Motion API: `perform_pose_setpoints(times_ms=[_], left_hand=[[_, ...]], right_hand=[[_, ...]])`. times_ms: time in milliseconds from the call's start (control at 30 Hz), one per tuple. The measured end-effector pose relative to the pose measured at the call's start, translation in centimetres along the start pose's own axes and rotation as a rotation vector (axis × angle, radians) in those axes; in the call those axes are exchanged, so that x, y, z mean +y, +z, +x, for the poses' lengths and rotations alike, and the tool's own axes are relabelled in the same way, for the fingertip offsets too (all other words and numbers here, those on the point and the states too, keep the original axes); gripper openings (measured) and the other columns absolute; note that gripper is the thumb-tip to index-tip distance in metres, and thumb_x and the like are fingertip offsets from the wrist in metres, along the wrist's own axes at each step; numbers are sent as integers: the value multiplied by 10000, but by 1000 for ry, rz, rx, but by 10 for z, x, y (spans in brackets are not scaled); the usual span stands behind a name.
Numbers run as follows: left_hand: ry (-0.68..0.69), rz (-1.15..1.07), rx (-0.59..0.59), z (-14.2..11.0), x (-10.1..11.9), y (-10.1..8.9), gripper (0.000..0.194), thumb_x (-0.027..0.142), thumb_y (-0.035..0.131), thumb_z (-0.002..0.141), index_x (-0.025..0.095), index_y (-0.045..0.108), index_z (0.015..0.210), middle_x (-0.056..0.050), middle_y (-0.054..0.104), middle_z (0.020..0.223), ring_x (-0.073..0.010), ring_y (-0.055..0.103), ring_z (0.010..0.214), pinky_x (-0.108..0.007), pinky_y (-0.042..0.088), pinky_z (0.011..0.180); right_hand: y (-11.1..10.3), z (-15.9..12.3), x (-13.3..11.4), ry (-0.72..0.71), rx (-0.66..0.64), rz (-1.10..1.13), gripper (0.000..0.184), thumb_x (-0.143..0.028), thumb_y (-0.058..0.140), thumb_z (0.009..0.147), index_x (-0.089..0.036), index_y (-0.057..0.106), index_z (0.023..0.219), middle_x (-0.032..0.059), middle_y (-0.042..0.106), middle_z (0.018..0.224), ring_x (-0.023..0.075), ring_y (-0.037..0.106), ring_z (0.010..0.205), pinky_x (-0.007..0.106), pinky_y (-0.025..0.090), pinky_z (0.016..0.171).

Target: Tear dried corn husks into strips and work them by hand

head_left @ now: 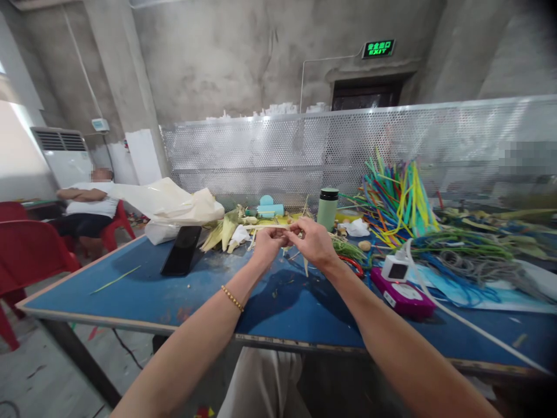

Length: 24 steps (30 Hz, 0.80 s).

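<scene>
Above the blue table [143, 296], my left hand [270, 239] and my right hand [312, 239] meet with fingers pinched close together. Between the fingertips runs a thin pale strip [278, 226] that looks like dried plant fibre, and a short end [306, 267] hangs below my right hand. The fingers cover most of it. Just beyond my left hand lie dry corn husks [228, 231] and a crumpled white tissue [239, 237]. A green tumbler with a black lid [328, 209] stands upright behind my right hand.
A black phone [181, 251] and a white plastic bag [178, 203] are left of my hands. On the right are a purple box [402, 293], a white charger [395, 267] with its cable, coloured strips [395, 197] and tangled cords [461, 255]. A person [89, 200] sits far left.
</scene>
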<state>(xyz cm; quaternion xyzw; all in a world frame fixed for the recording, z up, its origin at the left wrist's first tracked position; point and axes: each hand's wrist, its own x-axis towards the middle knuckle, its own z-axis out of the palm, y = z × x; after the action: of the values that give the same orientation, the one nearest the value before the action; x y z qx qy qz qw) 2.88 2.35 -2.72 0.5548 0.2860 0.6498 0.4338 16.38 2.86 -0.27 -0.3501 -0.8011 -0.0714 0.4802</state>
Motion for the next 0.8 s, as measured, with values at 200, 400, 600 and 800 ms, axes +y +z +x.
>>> perform_pose_setpoints(times_ms=[200,400,600,800], left_hand=[[46,92,-60,-1,-1,-1,123,145,668,610,118,628,723,14,604,565,-102,571,529,-224,459,554],[-16,127,-137,-3,2,1,122,171,661,659,130,575,736,24,579,515,-124,590,479,-229,461,502],[-81,167,-96,-5,7,3,133,41,600,641,132,541,719,39,559,455,-111,573,428,-197,424,467],[-69,163,-89,-5,9,3,117,73,617,663,126,565,754,31,577,490,-106,569,435,-197,419,459]], right_hand=[[0,2,0,142,-1,65,125,-217,603,728,-181,527,635,1,572,622,127,505,581,244,377,582],[-4,4,2,155,23,147,156,-275,619,726,-185,520,645,-6,562,612,122,489,570,239,372,557],[-10,7,10,253,107,250,251,-391,650,740,-178,542,663,20,586,623,134,520,566,247,412,543],[-16,9,8,313,66,408,346,-479,687,709,-180,522,656,4,554,565,122,505,493,240,407,467]])
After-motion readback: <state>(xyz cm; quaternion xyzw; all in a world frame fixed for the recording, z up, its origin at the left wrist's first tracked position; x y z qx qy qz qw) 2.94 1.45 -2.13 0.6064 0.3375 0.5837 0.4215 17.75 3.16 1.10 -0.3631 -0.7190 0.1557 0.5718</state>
